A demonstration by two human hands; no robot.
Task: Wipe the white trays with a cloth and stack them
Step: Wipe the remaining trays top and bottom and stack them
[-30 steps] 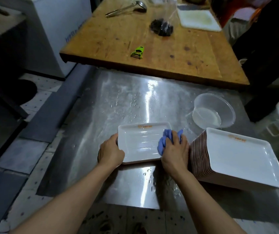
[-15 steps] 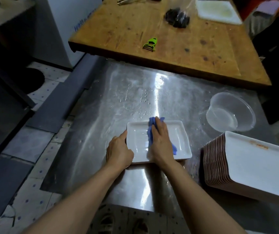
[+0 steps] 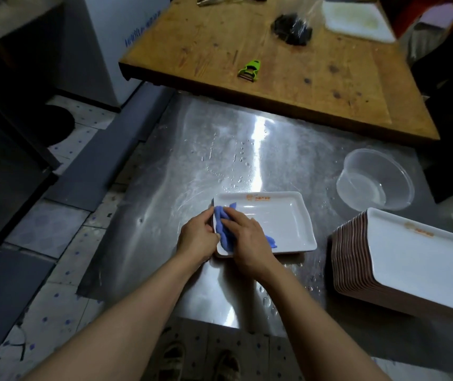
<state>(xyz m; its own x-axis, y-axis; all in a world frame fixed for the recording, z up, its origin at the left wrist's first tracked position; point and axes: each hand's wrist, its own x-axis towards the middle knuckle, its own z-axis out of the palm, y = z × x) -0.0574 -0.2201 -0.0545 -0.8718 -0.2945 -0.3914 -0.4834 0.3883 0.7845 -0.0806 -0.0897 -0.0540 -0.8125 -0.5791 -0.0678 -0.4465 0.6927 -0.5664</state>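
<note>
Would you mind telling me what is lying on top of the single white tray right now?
A blue cloth lies on the single white tray, pressed by the right hand. The left hand holds its left edge. The tray surface beneath cloth and hand is covered.

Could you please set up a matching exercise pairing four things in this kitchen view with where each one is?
Things:
1. blue cloth
2. green peeler
3. clear plastic bowl
4. stack of trays

Places:
A. on the wooden table
B. under the right hand, on the single white tray
C. near right of the steel surface
D. on the steel surface, beyond the stack

Pairs: 1-B, 2-A, 3-D, 4-C
</note>
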